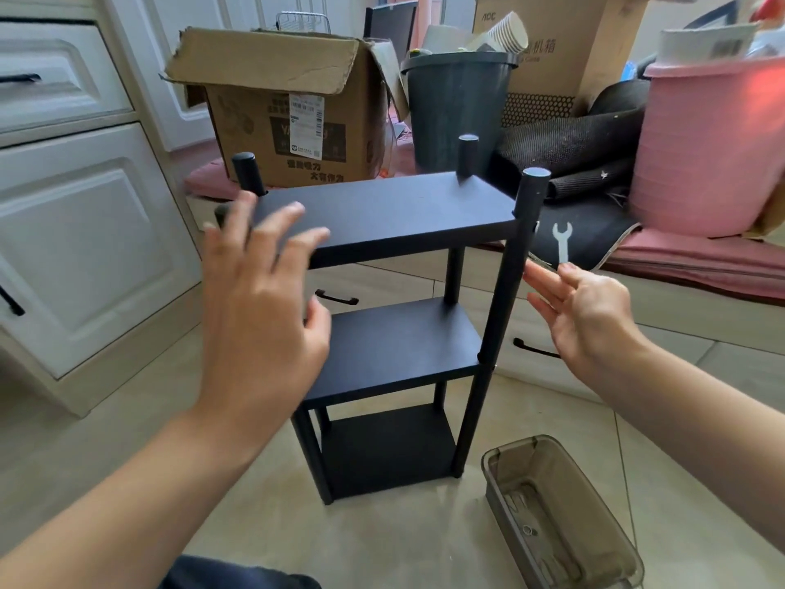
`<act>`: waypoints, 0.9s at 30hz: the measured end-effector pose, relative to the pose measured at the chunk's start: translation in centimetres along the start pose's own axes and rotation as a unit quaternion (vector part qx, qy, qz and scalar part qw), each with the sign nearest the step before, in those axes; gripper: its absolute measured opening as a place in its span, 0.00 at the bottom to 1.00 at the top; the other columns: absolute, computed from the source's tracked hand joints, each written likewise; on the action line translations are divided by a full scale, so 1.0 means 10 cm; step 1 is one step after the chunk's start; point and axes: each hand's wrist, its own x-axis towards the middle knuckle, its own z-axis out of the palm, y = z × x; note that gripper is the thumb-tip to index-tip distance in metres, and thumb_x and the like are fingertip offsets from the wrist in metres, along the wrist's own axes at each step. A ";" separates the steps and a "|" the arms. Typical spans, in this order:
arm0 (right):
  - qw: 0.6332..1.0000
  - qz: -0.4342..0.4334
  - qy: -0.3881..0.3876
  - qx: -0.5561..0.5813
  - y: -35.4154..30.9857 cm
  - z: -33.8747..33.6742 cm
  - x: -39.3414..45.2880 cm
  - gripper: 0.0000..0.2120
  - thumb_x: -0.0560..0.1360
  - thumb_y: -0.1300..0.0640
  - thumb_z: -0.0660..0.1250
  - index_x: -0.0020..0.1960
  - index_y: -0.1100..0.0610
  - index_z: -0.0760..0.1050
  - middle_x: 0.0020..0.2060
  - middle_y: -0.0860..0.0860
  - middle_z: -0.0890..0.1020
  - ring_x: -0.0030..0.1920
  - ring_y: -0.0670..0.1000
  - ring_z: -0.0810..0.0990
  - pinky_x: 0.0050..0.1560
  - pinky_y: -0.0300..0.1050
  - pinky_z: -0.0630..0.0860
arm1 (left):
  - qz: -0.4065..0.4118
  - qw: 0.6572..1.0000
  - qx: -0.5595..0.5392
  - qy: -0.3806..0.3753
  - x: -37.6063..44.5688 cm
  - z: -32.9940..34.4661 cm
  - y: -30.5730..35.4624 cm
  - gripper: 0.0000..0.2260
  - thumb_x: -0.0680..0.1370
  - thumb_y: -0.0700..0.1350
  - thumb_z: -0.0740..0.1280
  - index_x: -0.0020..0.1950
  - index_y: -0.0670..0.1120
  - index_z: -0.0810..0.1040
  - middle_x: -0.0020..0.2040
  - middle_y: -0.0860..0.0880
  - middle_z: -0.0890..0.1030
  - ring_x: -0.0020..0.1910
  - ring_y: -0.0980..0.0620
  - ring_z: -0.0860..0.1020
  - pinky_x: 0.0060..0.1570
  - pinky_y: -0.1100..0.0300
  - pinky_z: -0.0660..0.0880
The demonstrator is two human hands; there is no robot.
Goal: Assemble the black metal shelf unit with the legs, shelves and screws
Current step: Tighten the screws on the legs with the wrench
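Note:
A black metal shelf unit (395, 214) stands upright on the tiled floor, with three shelves fitted between its round black legs. The front right leg (505, 299) runs from the floor to above the top shelf. My left hand (263, 299) hovers open in front of the top shelf's left end, fingers spread, holding nothing. My right hand (582, 312) is open just right of the front right leg, fingers straight and close to it. A white spanner (563, 242) lies on a dark mat behind the unit.
A smoky clear plastic tray (552, 516) with small parts sits on the floor at front right. Behind stand an open cardboard box (289, 112), a dark bin (456, 108) and a pink bucket (709, 150). White cabinets (76, 231) line the left.

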 end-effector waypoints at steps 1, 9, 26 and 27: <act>1.000 -0.002 0.000 0.000 0.01 0.02 0.00 0.15 0.84 0.62 0.49 0.70 0.59 0.63 0.52 0.56 0.85 0.55 0.50 0.83 0.63 0.47 0.74 | 0.020 1.000 0.007 -0.017 -0.03 0.04 0.04 0.28 0.70 0.32 0.72 0.70 0.43 0.75 0.73 0.43 0.72 0.79 0.39 0.59 0.78 0.43 0.47; 0.999 -0.008 0.001 -0.044 0.03 0.08 -0.07 0.11 0.84 0.64 0.49 0.50 0.54 0.68 0.57 0.57 0.82 0.59 0.53 0.81 0.69 0.51 0.72 | 0.058 0.992 0.040 -0.106 -0.18 0.23 0.16 0.41 0.68 0.37 0.76 0.79 0.45 0.63 0.79 0.41 0.63 0.80 0.39 0.57 0.77 0.42 0.51; 0.978 -0.057 -0.091 -0.180 0.22 0.04 -0.74 0.07 0.85 0.60 0.51 0.52 0.56 0.68 0.34 0.54 0.85 0.40 0.52 0.84 0.47 0.50 0.79 | -0.058 0.988 0.010 -0.144 -0.07 0.17 -0.02 0.45 0.74 0.58 0.70 0.76 0.71 0.38 0.81 0.49 0.47 0.78 0.33 0.36 0.74 0.36 0.35; 0.974 -0.078 -0.111 -0.182 0.23 0.04 -0.80 0.07 0.85 0.60 0.51 0.52 0.56 0.67 0.34 0.54 0.85 0.39 0.52 0.85 0.47 0.49 0.79 | -0.070 0.987 -0.013 -0.147 -0.06 0.16 -0.03 0.44 0.73 0.62 0.68 0.74 0.73 0.35 0.81 0.51 0.44 0.78 0.36 0.33 0.73 0.37 0.33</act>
